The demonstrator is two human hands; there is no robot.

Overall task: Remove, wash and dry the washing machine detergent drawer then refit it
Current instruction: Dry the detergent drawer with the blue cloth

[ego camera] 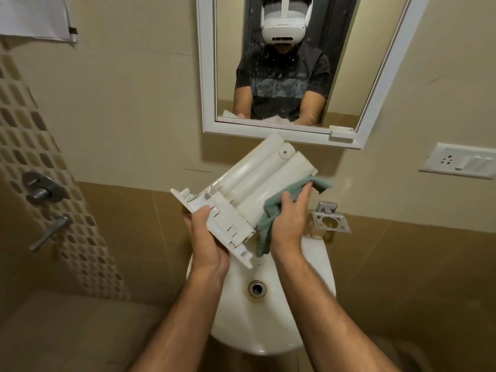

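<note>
Standing at the white sink (316, 264), the person is holding the white detergent drawer (241, 189) up in the air above the basin, underside showing, its far end tilting up toward the mirror (375, 108) on the wall. The left hand (206, 237) is clamping around the drawer's front panel at the near, lower end, while the right hand (290, 218) is pressing a green cloth (271, 210) against the drawer's right side, fingers closing over the fabric. A metal holder (331, 218) is sitting on the wall just right of the hands.
</note>
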